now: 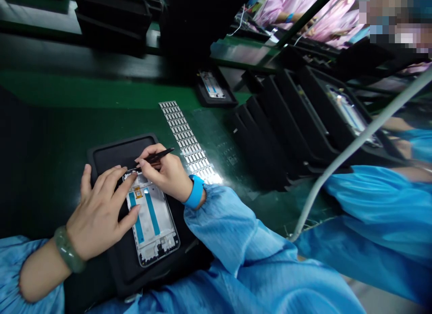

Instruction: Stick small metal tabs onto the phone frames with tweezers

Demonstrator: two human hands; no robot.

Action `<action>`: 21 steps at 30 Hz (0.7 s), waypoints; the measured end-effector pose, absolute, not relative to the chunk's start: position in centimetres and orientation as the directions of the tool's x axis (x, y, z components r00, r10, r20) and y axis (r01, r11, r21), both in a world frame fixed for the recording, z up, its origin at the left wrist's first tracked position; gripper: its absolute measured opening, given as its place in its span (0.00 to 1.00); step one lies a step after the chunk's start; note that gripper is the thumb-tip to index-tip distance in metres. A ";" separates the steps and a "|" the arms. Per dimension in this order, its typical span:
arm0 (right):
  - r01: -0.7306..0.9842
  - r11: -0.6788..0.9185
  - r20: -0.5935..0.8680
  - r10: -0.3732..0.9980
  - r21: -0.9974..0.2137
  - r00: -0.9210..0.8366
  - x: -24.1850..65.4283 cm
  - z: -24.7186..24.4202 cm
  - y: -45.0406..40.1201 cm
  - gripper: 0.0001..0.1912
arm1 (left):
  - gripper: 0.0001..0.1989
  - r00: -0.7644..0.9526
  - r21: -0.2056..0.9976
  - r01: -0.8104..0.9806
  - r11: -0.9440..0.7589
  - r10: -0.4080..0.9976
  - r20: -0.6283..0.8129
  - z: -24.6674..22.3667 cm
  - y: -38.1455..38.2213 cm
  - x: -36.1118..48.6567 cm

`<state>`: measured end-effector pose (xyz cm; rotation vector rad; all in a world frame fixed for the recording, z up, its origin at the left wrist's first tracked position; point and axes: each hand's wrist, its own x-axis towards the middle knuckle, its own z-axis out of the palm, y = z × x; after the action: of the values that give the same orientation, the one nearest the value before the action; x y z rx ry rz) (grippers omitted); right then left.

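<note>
A phone's silver mid-frame [146, 219] with two blue strips and a small orange flex piece lies in a black tray [116, 152]. My left hand [104, 206] is spread open across its left side, fingertips touching the upper edge and thumb on the left strip. Black tweezers [157, 156] are pinched in my right hand [167, 172] over the frame's top end. Their tips, and whatever they touch, are hidden by my fingers. Just right of that hand, a sheet of small silver labels [184, 138] lies on the green mat [60, 138].
Several stacked black trays [280, 120] stand at the right, the top one holding another phone frame [351, 114]. A further frame [212, 84] sits in a small tray behind. A grey tube [357, 138] slants across the right, beside a co-worker's blue sleeve [371, 206].
</note>
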<state>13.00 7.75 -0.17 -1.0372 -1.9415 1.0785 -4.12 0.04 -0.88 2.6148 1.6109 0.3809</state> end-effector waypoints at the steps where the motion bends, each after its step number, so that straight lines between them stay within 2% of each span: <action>1: 0.325 0.350 0.179 0.872 -0.879 -0.456 13.0 -0.1 7.7 0.04 | 0.27 0.430 0.170 0.872 -0.460 0.884 0.186 -0.9 0.0 -4.2; 15: 0.430 0.492 0.234 0.819 -0.757 -0.524 12.7 0.7 7.8 0.05 | 0.27 0.436 0.146 0.873 -0.466 0.878 0.197 -0.9 -0.1 -4.2; 21: 0.479 0.654 0.306 0.726 -0.586 -0.616 12.2 1.0 7.4 0.05 | 0.26 0.432 0.134 0.879 -0.457 0.884 0.179 -0.8 -0.1 -4.2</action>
<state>12.16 7.37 0.96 -0.9350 -2.3436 0.6212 -4.20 -0.14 -0.81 2.6408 1.6264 0.3497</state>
